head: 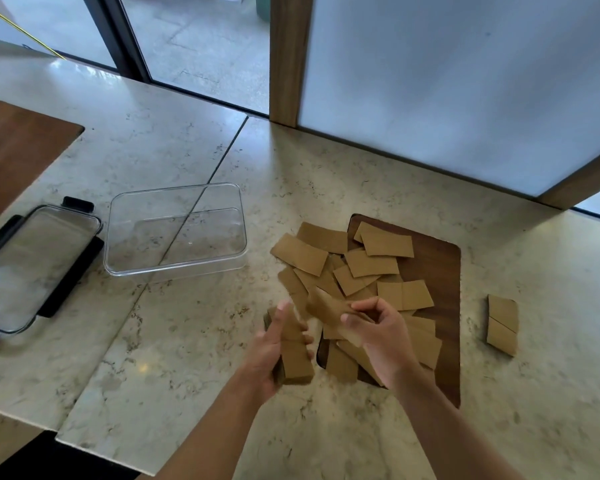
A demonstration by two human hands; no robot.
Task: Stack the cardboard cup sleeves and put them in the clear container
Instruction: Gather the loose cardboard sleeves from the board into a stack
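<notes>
Both hands grip sleeves: left hand [274, 351] a stack [293, 355], right hand [381, 330] one blurred sleeve [326, 306].

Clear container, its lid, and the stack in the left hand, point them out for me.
clear container [237, 258]: head view, front right rim.
lid [66, 289]: head view, black frame edge.
stack of sleeves [297, 363]: head view, top sleeve's face.

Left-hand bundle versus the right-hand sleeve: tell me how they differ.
The bundle in the left hand is a thick, squared-up stack; the sleeve in the right hand is one thin piece. The bundle is gripped round its sides; the sleeve is pinched by fingertips. Both are plain brown cardboard, held above the counter.
</notes>
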